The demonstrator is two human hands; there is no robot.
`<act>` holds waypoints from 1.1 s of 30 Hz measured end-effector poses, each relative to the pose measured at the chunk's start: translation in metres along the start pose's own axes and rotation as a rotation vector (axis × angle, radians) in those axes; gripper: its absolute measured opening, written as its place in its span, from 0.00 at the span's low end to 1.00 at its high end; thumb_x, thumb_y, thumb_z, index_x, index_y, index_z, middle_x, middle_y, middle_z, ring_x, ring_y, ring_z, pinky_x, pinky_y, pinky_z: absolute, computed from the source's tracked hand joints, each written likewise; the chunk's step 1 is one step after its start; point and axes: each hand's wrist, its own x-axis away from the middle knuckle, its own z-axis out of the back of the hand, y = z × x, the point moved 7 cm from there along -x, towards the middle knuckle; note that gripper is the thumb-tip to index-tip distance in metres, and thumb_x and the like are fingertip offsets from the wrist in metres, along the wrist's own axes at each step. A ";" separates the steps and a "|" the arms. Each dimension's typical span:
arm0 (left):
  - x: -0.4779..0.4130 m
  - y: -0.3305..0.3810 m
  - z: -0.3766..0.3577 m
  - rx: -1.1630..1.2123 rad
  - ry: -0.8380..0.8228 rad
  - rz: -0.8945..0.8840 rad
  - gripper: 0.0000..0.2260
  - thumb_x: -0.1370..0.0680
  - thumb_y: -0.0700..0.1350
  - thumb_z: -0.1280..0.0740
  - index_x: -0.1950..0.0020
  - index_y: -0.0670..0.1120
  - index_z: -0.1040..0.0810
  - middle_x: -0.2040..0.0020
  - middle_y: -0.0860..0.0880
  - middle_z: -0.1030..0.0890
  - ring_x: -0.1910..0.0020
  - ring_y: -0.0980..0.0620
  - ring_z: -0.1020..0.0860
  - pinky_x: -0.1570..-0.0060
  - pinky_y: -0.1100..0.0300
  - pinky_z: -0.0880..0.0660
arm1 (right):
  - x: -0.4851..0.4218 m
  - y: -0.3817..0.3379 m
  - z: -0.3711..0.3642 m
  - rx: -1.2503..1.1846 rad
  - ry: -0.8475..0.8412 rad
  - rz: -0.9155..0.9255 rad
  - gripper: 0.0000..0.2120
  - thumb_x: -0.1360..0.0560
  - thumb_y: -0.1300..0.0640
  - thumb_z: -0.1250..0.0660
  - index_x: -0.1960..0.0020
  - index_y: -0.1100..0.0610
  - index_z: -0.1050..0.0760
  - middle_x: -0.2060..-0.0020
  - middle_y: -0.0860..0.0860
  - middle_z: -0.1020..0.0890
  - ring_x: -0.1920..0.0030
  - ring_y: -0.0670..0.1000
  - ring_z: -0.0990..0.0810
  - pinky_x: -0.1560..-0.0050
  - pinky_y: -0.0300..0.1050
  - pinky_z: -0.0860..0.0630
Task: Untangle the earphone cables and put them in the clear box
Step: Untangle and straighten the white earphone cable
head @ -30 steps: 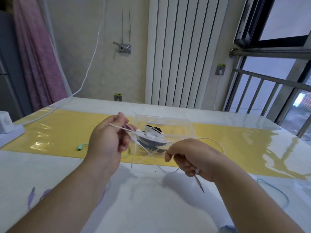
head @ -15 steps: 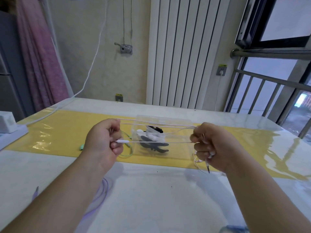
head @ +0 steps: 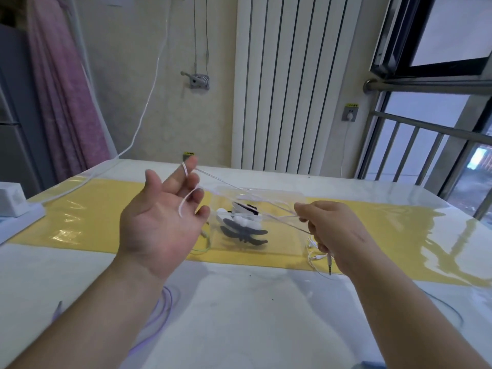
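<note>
My left hand (head: 162,219) is raised palm-up with fingers spread, and a loop of the white earphone cable (head: 239,191) is wrapped over its fingers. The cable runs taut across to my right hand (head: 330,230), which pinches it; the jack plug hangs below that hand. Behind and between the hands the clear box (head: 282,249) stands on the yellow strip, holding white and black earphone pieces and a dark holder. A purple cable (head: 162,310) lies on the table under my left forearm. A green cable (head: 202,250) lies at the box's left side.
A yellow mat (head: 93,209) under clear film crosses the white table. A white device (head: 13,206) sits at the far left with a white cord rising to the wall. A dark thin cable (head: 447,310) lies at the right. Radiator and window railing stand behind.
My left hand has opened from a fist to spread fingers and lifted, with the cable looped over them. My right hand has dropped slightly and keeps pinching the cable.
</note>
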 end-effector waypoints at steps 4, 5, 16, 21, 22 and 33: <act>0.001 -0.004 -0.014 -0.103 -0.078 0.020 0.31 0.34 0.68 0.36 0.31 0.61 0.27 0.34 0.53 0.29 0.34 0.54 0.31 0.38 0.53 0.34 | 0.007 -0.001 -0.014 0.079 -0.213 0.003 0.14 0.24 0.49 0.32 0.56 0.60 0.18 0.79 0.45 0.34 0.74 0.49 0.40 0.70 0.43 0.40; 0.002 -0.005 -0.015 -0.101 -0.060 0.034 0.33 0.36 0.68 0.33 0.32 0.62 0.27 0.31 0.52 0.30 0.32 0.54 0.31 0.36 0.52 0.34 | 0.008 -0.001 -0.017 0.083 -0.244 0.001 0.15 0.23 0.49 0.32 0.55 0.61 0.18 0.79 0.44 0.35 0.74 0.49 0.41 0.70 0.42 0.41; -0.003 -0.012 0.006 -0.020 0.191 0.102 0.06 0.25 0.39 0.37 0.51 0.47 0.23 0.50 0.48 0.22 0.51 0.50 0.20 0.75 0.69 0.34 | -0.005 0.001 0.010 0.069 -0.005 0.049 0.14 0.25 0.49 0.30 0.64 0.55 0.16 0.80 0.42 0.30 0.73 0.49 0.37 0.68 0.43 0.38; -0.003 -0.015 0.030 -0.186 0.349 0.214 0.07 0.29 0.44 0.29 0.63 0.45 0.26 0.63 0.48 0.26 0.62 0.53 0.27 0.81 0.68 0.41 | -0.009 0.001 0.021 -0.025 0.082 0.066 0.14 0.25 0.52 0.30 0.65 0.57 0.18 0.81 0.42 0.30 0.72 0.50 0.37 0.68 0.43 0.39; -0.003 -0.013 0.036 -0.315 0.394 0.192 0.07 0.29 0.41 0.29 0.63 0.45 0.26 0.65 0.48 0.28 0.66 0.54 0.31 0.81 0.67 0.43 | -0.010 0.002 0.023 -0.068 0.099 0.062 0.14 0.25 0.52 0.30 0.66 0.58 0.18 0.81 0.43 0.32 0.72 0.50 0.39 0.68 0.44 0.41; -0.004 0.002 0.043 -0.783 0.492 -0.001 0.07 0.34 0.39 0.31 0.70 0.42 0.28 0.70 0.47 0.32 0.70 0.48 0.34 0.71 0.58 0.38 | -0.006 -0.004 0.024 -0.236 0.099 0.121 0.09 0.30 0.57 0.26 0.66 0.59 0.23 0.79 0.43 0.32 0.72 0.50 0.40 0.68 0.44 0.41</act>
